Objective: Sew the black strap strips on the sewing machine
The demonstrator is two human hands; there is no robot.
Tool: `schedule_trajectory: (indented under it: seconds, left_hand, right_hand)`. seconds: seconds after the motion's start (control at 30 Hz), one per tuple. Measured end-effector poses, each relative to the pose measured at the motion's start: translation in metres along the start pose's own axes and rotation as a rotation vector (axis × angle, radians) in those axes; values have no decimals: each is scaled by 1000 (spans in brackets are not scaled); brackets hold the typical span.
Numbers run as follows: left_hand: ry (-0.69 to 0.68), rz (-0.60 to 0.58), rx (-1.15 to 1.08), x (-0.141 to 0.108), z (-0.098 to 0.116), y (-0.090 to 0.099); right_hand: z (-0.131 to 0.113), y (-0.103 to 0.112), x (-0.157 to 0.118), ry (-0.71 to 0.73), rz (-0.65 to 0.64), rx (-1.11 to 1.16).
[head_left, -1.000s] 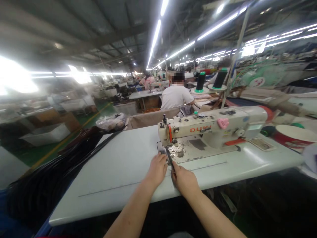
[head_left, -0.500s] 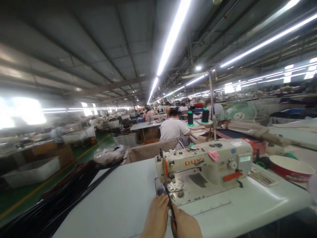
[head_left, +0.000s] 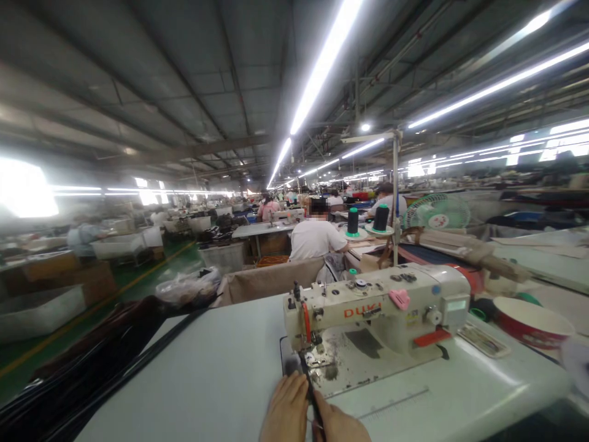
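Note:
A narrow black strip [head_left: 311,388] of material runs from under the presser foot of a sewing machine [head_left: 377,313] toward me. My left hand [head_left: 286,406] lies along its left side, fingers together and bent down onto it, close to the needle area. On the other side, my right hand [head_left: 339,422] pinches the strip between thumb and fingers, lower down. The strip's near end is hidden by my hands and the frame edge. The needle tip is too small to make out.
A long bundle of black strips [head_left: 124,374] hangs over the table's left edge. Black thread cones [head_left: 380,219] stand behind the machine. At right are a phone-like flat tray [head_left: 483,341], a red and white bowl [head_left: 534,322] and a green fan [head_left: 437,213]. A co-worker [head_left: 315,236] sits ahead.
The camera view has shifted slightly, so the machine sits a little further left. Both hands keep their hold on the strip and appear slightly lower in the picture.

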State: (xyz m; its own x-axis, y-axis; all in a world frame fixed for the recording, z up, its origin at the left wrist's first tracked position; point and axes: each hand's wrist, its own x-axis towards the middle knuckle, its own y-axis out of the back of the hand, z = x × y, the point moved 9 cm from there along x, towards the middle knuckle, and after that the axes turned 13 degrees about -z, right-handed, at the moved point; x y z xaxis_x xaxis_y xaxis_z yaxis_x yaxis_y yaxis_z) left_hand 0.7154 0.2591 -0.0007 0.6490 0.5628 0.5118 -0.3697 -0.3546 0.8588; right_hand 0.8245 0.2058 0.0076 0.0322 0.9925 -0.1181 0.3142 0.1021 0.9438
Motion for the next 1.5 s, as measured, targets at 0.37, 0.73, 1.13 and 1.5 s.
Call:
schedule_trajectory:
  seconds: [0.37, 0.73, 1.13, 1.5]
  left_hand:
    - [126, -202, -120, 5, 13, 25]
    - [105, -309, -201, 7, 18, 50]
    - [151, -312, -206, 6, 16, 47]
    - [235, -417, -249, 24, -4, 41]
  right_hand:
    - [-8, 18, -14, 46, -50, 53]
    - [-24, 39, -28, 17, -132, 24]
    - [-8, 42, -36, 94, 46, 266]
    - [-7, 42, -38, 136, 74, 321]
